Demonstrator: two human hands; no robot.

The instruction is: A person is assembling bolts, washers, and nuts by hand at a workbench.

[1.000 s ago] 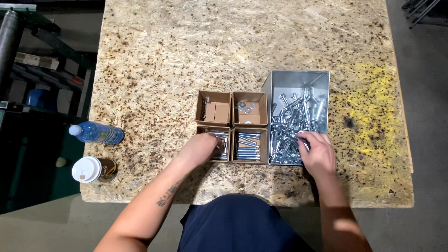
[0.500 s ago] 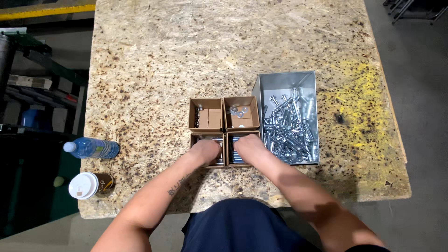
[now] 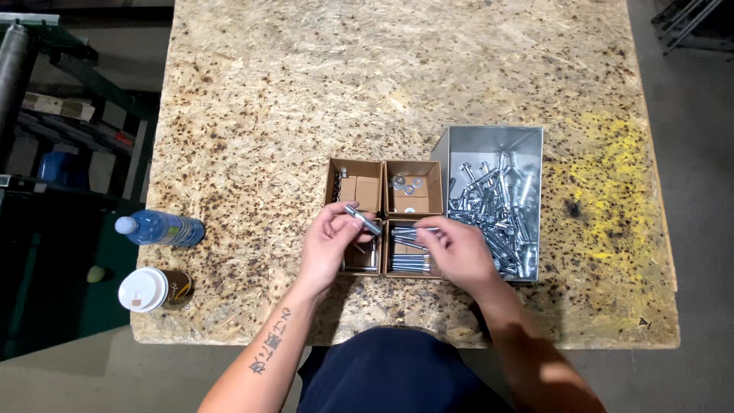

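Observation:
My left hand (image 3: 327, 243) hovers over the near-left cardboard box (image 3: 359, 258) and pinches a silver bolt (image 3: 362, 219) that points up and to the right. My right hand (image 3: 453, 252) lies over the near-right cardboard box (image 3: 408, 260) of bolts and holds a silver bolt (image 3: 415, 229) by its end. Two more small boxes stand behind: the far-left one (image 3: 356, 186) and the far-right one (image 3: 413, 189) with washers. A metal bin (image 3: 489, 145) full of mixed bolts stands just right of the boxes.
The chipboard table (image 3: 397, 92) stretches away behind the boxes. A plastic water bottle (image 3: 159, 228) lies at its left edge, and a paper cup with a white lid (image 3: 150, 289) stands beside it. A metal rack (image 3: 53, 84) is off to the left.
My right hand has left the metal bin and come over the near-right box with a bolt. My left hand has lifted a bolt from the near-left box.

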